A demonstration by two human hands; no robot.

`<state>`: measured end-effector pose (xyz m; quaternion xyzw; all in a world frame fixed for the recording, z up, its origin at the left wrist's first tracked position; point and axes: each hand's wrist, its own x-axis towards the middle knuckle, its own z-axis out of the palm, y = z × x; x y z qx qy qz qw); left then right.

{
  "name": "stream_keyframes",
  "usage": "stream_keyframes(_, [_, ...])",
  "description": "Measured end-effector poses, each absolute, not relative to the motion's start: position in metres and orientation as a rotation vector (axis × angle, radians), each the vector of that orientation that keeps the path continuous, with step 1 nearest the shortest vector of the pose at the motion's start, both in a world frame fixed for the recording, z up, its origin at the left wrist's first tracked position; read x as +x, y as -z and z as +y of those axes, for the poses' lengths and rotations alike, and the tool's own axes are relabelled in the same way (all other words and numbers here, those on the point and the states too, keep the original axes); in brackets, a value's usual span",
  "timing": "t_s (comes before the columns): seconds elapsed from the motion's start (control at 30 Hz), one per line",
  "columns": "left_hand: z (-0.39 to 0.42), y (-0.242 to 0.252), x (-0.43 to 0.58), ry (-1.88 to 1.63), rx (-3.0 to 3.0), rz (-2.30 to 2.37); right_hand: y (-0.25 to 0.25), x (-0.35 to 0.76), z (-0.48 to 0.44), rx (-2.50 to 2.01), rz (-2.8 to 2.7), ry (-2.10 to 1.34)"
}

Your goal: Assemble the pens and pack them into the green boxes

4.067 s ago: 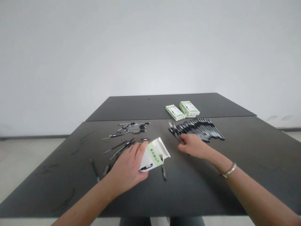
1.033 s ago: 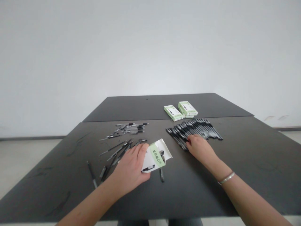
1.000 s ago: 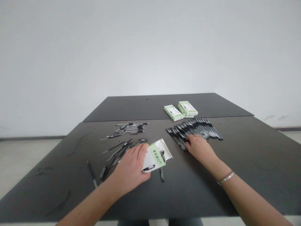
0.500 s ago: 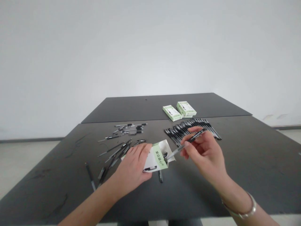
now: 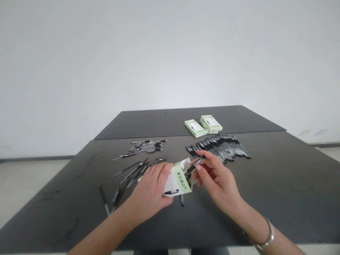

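The left hand (image 5: 151,187) lay on the dark worktop (image 5: 278,184) with its grip closed round a small white and green box (image 5: 178,179). The fingers were over the top of it and the thumb was at the near side. The box was tilted, and its open end looked up and to the right.

The right hand (image 5: 215,179) was just beside that open end. Its grip was closed on one black pen (image 5: 193,166), pinched between the thumb and the first fingers near the middle of the barrel. The pen pointed down and left, with its lower end at the mouth of the box. I could not tell if it was already inside.

I judged the pen to be light and stiff, with a smooth plastic barrel that could slip or turn in a loose pinch. A hold near the middle, as here, seemed right to me for steering the end. The box looked like thin card: light, easy to crush, and likely to slide on the worktop. So a hold across its body seemed better than one at the flaps.

Behind the right hand was a neat row (image 5: 225,147) of many pens. Further back were two closed boxes (image 5: 203,124) of the same kind. Loose pens (image 5: 135,168) lay scattered to the left, and one single pen (image 5: 181,200) lay just below the box. A metal bracelet (image 5: 264,239) was on the right wrist.
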<state>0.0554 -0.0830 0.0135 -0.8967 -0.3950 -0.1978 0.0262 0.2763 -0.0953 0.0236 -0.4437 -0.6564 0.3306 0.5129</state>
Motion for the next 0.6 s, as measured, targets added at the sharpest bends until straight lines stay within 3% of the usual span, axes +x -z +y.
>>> stream_keyframes(0.3, [-0.081,-0.008,0.052,0.600,-2.759,-1.238,-0.027,0.281,-0.089,-0.987,-1.946,-0.476])
stream_keyframes(0.43, [-0.081,-0.003,0.048,0.582,-2.775,-1.302,-0.025,0.314,-0.050,-1.343,-1.630,-0.188])
stream_keyframes(0.6, [-0.081,-0.001,0.048,0.571,-2.763,-1.353,-0.003,0.328,-0.009,-1.808,-2.117,-0.080])
